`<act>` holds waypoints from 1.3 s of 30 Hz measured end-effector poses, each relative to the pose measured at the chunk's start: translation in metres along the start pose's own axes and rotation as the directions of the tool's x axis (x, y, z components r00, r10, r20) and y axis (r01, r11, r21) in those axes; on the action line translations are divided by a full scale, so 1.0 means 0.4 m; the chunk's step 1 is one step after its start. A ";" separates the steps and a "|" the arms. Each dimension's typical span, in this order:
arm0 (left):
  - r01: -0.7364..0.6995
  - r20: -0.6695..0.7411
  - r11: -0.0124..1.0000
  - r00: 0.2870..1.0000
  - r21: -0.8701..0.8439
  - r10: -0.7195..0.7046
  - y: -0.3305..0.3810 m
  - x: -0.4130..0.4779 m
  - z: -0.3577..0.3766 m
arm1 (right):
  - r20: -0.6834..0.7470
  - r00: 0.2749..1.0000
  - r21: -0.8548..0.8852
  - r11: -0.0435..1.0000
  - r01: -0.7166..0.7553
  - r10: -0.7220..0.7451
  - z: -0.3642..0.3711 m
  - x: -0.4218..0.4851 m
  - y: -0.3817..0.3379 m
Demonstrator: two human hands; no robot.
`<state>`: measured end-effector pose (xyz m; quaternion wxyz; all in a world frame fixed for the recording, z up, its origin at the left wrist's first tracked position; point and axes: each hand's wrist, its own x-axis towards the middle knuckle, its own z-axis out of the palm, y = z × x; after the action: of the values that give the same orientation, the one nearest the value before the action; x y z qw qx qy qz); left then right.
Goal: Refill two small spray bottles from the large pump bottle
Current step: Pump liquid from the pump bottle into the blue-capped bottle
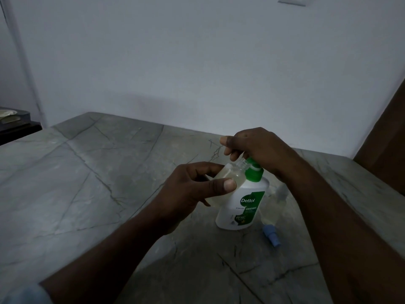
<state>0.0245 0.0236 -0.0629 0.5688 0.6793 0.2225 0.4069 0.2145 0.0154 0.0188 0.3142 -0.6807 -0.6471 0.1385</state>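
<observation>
The large white pump bottle (238, 207) with a green collar and label stands upright on the marble counter. My right hand (254, 145) rests on top of its pump head, fingers curled over it. My left hand (192, 189) holds a small clear bottle (232, 174) with pale yellowish liquid, tilted so its uncapped neck sits just under the pump's nozzle. A second small clear bottle (274, 205) stands right of the pump bottle, partly hidden by my right forearm. A blue spray cap (271, 234) lies on the counter in front of it.
The grey veined marble counter (98, 183) reaches back to a white wall. A dark object (15, 123) sits at the far left edge. A brown wooden panel (385, 139) rises at the right.
</observation>
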 end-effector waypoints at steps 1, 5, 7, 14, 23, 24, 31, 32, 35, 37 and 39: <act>0.001 0.003 1.000 1.000 -0.003 -0.001 0.000 0.000 0.000 | -0.015 1.000 -0.006 1.000 0.004 -0.004 -0.002 0.000 0.001; 0.007 0.004 1.000 1.000 -0.010 -0.007 0.000 0.002 0.000 | -0.118 0.992 -0.004 0.999 0.046 -0.046 -0.014 0.000 0.006; 0.003 0.000 1.000 1.000 -0.015 -0.003 0.001 0.003 0.002 | -0.152 0.987 -0.007 0.998 0.057 -0.057 -0.017 0.000 0.008; -0.001 -0.003 1.000 1.000 -0.020 0.001 -0.002 0.002 -0.002 | -0.029 0.999 0.006 1.000 0.016 -0.016 -0.006 0.007 0.005; -0.005 -0.005 1.000 1.000 -0.017 0.005 -0.002 0.002 0.001 | -0.060 0.998 0.038 0.999 0.016 -0.014 -0.003 0.009 0.017; -0.006 -0.006 1.000 1.000 -0.017 0.006 -0.001 0.003 0.001 | -0.082 0.996 0.032 0.999 0.025 -0.022 -0.005 0.009 0.018; -0.007 -0.008 1.000 1.000 -0.016 0.007 0.001 0.004 0.002 | -0.076 0.996 0.047 0.998 0.040 -0.037 -0.018 0.006 0.012; -0.007 -0.010 1.000 1.000 -0.017 0.007 0.000 0.005 0.002 | -0.054 0.998 0.048 0.998 0.034 -0.031 -0.016 0.006 0.010; -0.009 -0.001 1.000 1.000 -0.010 0.009 -0.003 0.005 0.000 | 0.007 1.000 0.018 1.000 0.013 -0.014 -0.007 0.007 0.007; -0.009 0.003 1.000 1.000 -0.012 0.009 -0.005 0.005 0.000 | 0.032 0.999 0.009 1.000 0.001 -0.001 -0.004 0.007 0.006; -0.007 0.001 1.000 1.000 -0.009 0.007 -0.007 0.005 -0.001 | 0.023 1.000 -0.001 1.000 0.001 0.000 -0.004 0.005 0.005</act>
<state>0.0258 0.0259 -0.0651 0.5705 0.6778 0.2179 0.4095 0.2172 0.0172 0.0191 0.3062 -0.6791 -0.6510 0.1460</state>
